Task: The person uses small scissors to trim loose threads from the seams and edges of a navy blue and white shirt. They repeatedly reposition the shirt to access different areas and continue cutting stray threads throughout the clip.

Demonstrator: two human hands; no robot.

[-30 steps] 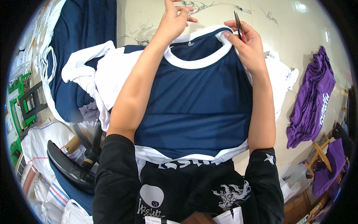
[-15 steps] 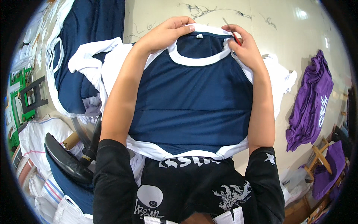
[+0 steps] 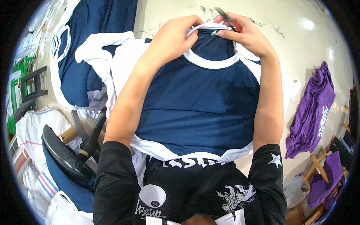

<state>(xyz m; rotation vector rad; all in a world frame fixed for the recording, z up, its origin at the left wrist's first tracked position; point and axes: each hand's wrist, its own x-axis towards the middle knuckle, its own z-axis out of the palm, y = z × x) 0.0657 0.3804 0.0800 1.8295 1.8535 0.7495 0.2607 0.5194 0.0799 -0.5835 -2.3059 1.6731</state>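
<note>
A navy shirt with white neckband, sleeves and hem trim lies spread in front of me, its neck at the far end. My left hand is closed on the left back of the white neckband, lifting it off the table. At the neckband's right back, my right hand holds small red-handled thread snips, their dark blades pointing up and left. Its thumb and fingers also pinch the band beside a small white label. The hand partly hides the snips.
More navy and white garments are piled at the left. A folded purple garment lies at the right. Loose dark threads are scattered on the pale table. Lower left are a black curved object and white sacks.
Both hands have shifted right along the neckband, and the left has turned its fingers inward over it. The snips have swung up into clearer view. The right thumb has come to the label.
</note>
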